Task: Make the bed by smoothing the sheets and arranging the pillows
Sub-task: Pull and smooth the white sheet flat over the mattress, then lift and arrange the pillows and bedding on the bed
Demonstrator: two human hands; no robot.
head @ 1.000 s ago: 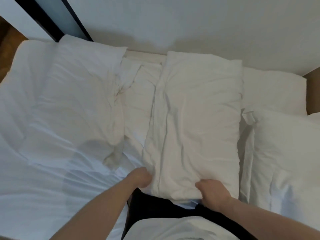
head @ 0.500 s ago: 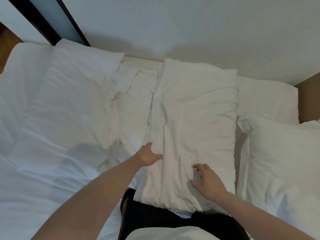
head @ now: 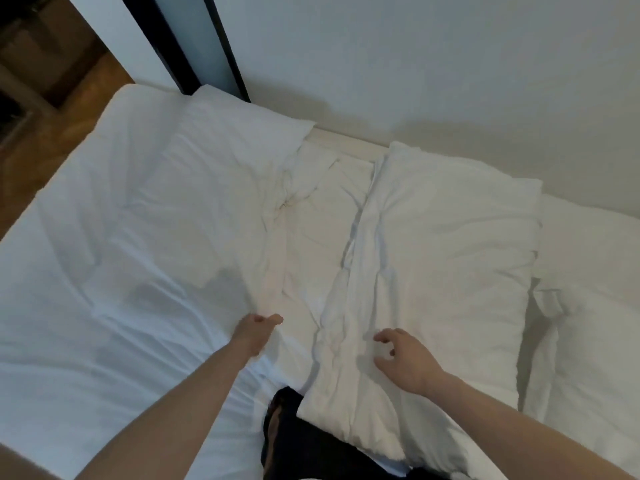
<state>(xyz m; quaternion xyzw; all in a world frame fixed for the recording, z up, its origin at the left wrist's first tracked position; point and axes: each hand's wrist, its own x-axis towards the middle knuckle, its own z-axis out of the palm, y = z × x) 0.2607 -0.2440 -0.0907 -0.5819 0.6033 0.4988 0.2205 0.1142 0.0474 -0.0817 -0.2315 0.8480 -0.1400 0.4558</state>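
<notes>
Nearest, below the middle pillow point(head: 440, 258): dark trousers point(head: 294, 441) at the bottom edge, partly covered by that pillow's near end. Two bare forearms reaching up from the bottom corners.

Right hand point(head: 405, 358) over the near part of the middle pillow, palm down, fingers point(head: 382, 337) spread and loosely curved, tips touching or just above the cloth; cannot tell which. Nothing gripped.

Left hand point(head: 254, 329) left of the middle pillow, at the near corner of the left pillow point(head: 194, 216), fingers curled, thumb pressed against them, seemingly pinching a fold of white cloth; the pinched edge itself hidden by the hand.

Sheet point(head: 69, 358) spread wide to the left of the middle pillow, creased, running under the left forearm. A strip of rumpled sheet between left pillow and middle pillow.

Middle pillow lying lengthwise, wrinkled, far end near the wall point(head: 415, 64). Right of it, just beside, another pillow point(head: 588, 358), with one more point(head: 588, 244) behind that.

Farther, beyond the middle pillow: a pale wall, a dark vertical frame point(head: 211, 46) to the upper left, wooden floor point(head: 62, 116) at the far left.
</notes>
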